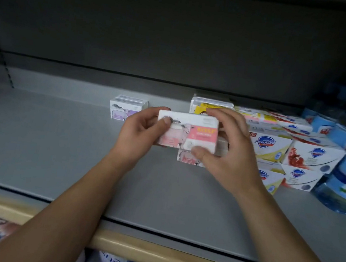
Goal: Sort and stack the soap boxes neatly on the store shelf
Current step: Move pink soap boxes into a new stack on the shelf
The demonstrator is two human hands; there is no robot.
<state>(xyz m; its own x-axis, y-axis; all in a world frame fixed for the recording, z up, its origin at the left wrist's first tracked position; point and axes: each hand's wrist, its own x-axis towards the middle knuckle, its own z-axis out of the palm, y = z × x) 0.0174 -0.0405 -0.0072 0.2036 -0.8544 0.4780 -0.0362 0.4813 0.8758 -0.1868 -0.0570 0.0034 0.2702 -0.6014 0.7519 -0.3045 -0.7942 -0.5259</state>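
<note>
Both hands, left (139, 131) and right (227, 157), grip pinching pink soap box (189, 131) above shelf (57, 138).

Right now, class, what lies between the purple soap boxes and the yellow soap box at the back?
Head view: only bare grey shelf between purple boxes and yellow box.

You hold a pink-and-white soap box (187, 131) with a sheep picture on its face, long side level, lifted above the grey shelf (56, 149). Below it another pink sheep box (188, 157) lies on the shelf, partly hidden. Well to the left, near the back, two purple sheep boxes (126, 109) sit stacked. Behind the held box stands a white-and-yellow box pile (210, 106). To the right, the Safeguard boxes (291, 154) lie stacked in rows, some yellow-marked, some red-marked.
</note>
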